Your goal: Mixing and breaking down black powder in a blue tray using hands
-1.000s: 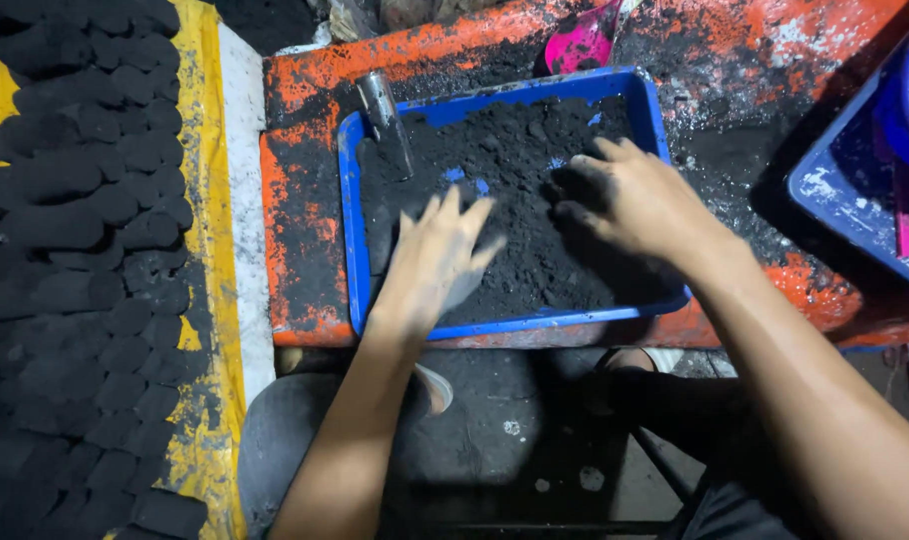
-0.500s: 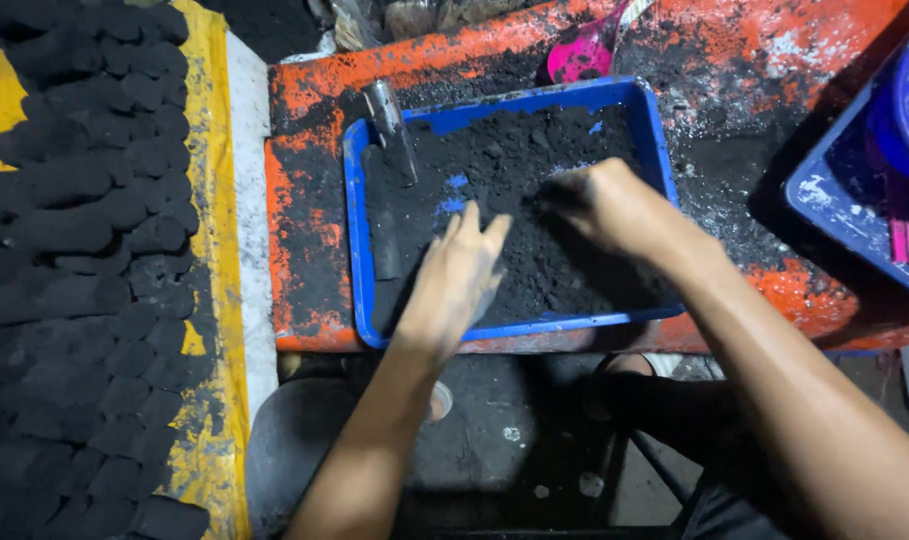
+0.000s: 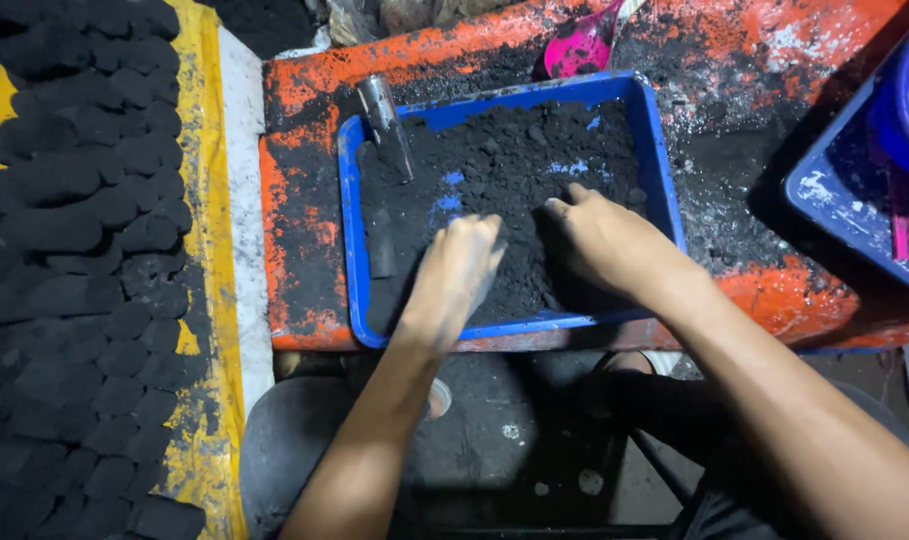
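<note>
We look down on a blue tray (image 3: 351, 230) that sits on an orange, soot-stained desk (image 3: 305, 75) and holds a bed of black powder (image 3: 520, 160). Both of our hands are in it. A second ago they were spread flat over the powder, palms down and well apart. Now they have drawn toward each other near the front of the tray. The left hand (image 3: 460, 275) has its fingers (image 3: 483, 238) curled under and pressed into the powder. The right hand (image 3: 605, 240) is cupped just beside it, its fingers (image 3: 560, 208) bent inward and digging down.

Neither hand is wide open any more. Both are narrowed around loose powder, though we cannot tell how much either one has closed on, since the fingertips are buried. We judge from this that the work has gone from spreading or feeling the powder to gathering a portion of it between the palms.

The bare blue patches in the tray floor have also shifted as the powder is raked. A metal tube (image 3: 387, 125) leans on the tray's rear left rim, untouched. A pink scoop (image 3: 580, 45) lies on the desk behind the tray. To the left, rows of black formed lumps (image 3: 85, 230) lie on a yellow sheet (image 3: 200, 130).
</note>
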